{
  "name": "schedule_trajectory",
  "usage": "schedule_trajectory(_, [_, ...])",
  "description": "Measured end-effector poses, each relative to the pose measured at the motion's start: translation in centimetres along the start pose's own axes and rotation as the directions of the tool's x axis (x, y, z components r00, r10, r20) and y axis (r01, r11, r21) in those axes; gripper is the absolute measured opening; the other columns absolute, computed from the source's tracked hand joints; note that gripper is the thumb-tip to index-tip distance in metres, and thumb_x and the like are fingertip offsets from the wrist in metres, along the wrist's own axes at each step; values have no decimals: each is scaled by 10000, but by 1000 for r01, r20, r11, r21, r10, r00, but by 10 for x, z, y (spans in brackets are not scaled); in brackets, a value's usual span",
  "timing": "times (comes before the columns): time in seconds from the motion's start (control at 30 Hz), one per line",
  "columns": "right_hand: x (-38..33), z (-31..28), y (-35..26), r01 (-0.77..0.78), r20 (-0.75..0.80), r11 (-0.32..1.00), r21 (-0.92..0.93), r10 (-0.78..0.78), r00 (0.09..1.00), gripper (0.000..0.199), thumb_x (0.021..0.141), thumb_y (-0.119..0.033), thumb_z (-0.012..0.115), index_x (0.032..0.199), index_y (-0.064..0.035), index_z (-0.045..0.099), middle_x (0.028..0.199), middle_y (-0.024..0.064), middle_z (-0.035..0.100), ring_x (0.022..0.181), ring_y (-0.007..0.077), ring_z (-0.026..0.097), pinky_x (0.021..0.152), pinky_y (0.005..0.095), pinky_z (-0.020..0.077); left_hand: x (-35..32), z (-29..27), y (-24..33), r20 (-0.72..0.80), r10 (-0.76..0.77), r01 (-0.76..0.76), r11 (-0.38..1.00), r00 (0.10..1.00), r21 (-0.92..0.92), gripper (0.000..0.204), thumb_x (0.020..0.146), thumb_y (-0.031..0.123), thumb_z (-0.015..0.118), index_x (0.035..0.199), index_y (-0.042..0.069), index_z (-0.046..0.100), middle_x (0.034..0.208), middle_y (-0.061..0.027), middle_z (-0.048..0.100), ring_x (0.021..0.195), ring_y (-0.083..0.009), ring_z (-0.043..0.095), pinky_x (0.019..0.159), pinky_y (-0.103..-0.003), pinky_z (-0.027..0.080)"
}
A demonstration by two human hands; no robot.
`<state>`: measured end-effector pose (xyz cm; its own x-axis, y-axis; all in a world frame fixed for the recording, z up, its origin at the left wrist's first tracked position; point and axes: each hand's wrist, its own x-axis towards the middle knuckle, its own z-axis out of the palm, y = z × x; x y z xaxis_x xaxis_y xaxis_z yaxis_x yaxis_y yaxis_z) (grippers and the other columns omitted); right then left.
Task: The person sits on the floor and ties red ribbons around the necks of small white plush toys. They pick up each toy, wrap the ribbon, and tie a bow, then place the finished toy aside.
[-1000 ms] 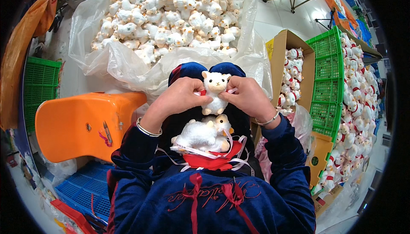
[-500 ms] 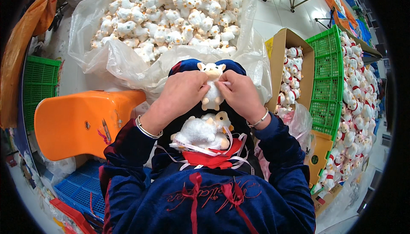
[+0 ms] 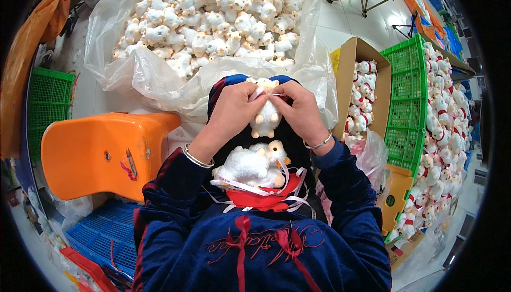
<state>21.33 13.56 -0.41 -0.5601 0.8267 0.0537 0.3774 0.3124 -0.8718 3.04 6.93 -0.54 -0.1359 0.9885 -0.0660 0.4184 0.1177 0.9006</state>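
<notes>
A small white plush animal (image 3: 265, 122) with cream ears and paws is upright above my lap. At its neck, my left hand (image 3: 234, 110) pinches a thin pale ribbon (image 3: 258, 93) with thumb and fingertips. My right hand (image 3: 302, 108) is closed in a pinch on the ribbon's other side, the two thumbs almost meeting under the toy's chin. Just below, more white plush toys (image 3: 247, 165) lie on my lap, one showing a dark eye. Loose pale ribbons (image 3: 255, 190) are spread beside them over a red cloth (image 3: 263, 201).
Beyond my knees a clear plastic bag (image 3: 120, 71) holds a heap of white plush toys. On my right are a cardboard box (image 3: 346, 73) and a green crate (image 3: 407, 100), near many toys with red neckbands. An orange stool (image 3: 80, 148) at left carries small thread snips (image 3: 131, 163).
Both hands have drawn closer together at the toy's neck, and its head now tips down. My left forearm has shifted slightly to the right. The toys on my lap stay put.
</notes>
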Motion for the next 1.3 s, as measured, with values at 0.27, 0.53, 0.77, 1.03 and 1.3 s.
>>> schedule_trajectory(0.27, [9, -16, 0, 173, 117, 985, -23, -169, 979, 133, 879, -68, 746, 989, -13, 696, 877, 142, 677, 779, 300, 676, 703, 361, 536, -2, 15, 1, -62, -25, 11, 974, 998, -225, 220, 964, 177, 716, 1019, -34, 752, 828, -58, 732, 722, -80, 624, 654, -255, 496])
schedule_trajectory(0.53, [30, -53, -24, 364, 444, 855, -369, -182, 878, 111, 866, -153, 712, 856, -48, 677, 826, 87, 681, 797, 331, 665, 715, 416, 516, 0, 19, 0, -94, -14, -7, 975, 995, -222, 219, 940, 168, 727, 989, -45, 746, 854, -123, 747, 708, -147, 674, 655, -293, 520])
schedule_trajectory(0.77, [70, -67, -72, 664, 629, 653, -366, -352, 693, 153, 904, -157, 624, 831, -71, 728, 813, 90, 691, 872, 309, 651, 780, 435, 503, 0, 18, 1, -69, -11, 0, 987, 998, -159, 188, 934, 150, 725, 954, -37, 737, 837, -120, 725, 701, -153, 659, 650, -309, 515])
schedule_trajectory(1.03, [106, -34, -100, 464, 872, 848, -255, -5, 489, 176, 885, -107, 604, 944, -18, 744, 838, 138, 688, 788, 318, 640, 743, 397, 519, -2, 12, -11, -13, -18, 16, 992, 1000, -129, 165, 912, 123, 731, 897, -38, 699, 759, -110, 707, 645, -126, 612, 621, -313, 499])
schedule_trajectory(1.3, [118, -13, -91, 202, 855, 964, -175, 48, 517, 214, 870, -109, 577, 961, 18, 724, 767, 94, 691, 705, 191, 638, 687, 351, 527, 1, 10, -13, 62, -110, 121, 968, 992, -219, 154, 930, 146, 764, 978, 3, 733, 814, -41, 720, 746, -97, 642, 666, -285, 522])
